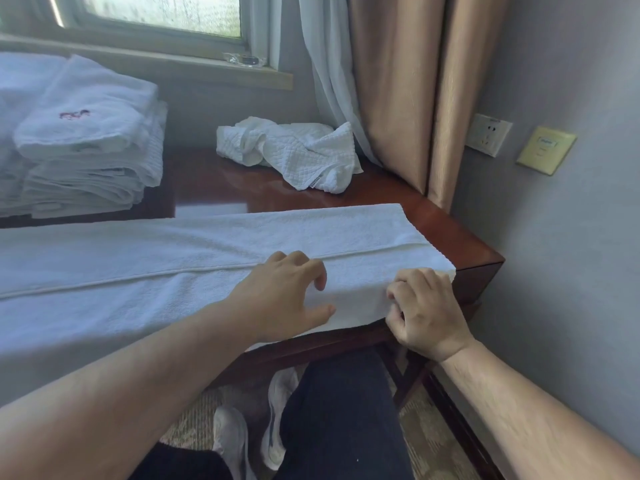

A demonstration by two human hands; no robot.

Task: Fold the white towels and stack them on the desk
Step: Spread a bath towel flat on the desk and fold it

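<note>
A long white towel [166,268] lies folded lengthwise across the dark wooden desk [446,230], its right end near the desk's right corner. My left hand [287,296] rests on the towel close to that end, fingers loosely bent on the cloth. My right hand [426,310] grips the towel's near right corner at the desk's front edge, fingers curled round the cloth. A stack of folded white towels [86,143] stands at the back left. A crumpled waffle-weave white towel [294,150] lies at the back of the desk.
Beige curtains [415,91] and a white sheer hang at the back right corner. A grey wall with a socket [487,134] and a yellow plate [545,150] runs along the right. A window sill [173,62] lies behind the desk. White slippers [277,420] lie on the floor below.
</note>
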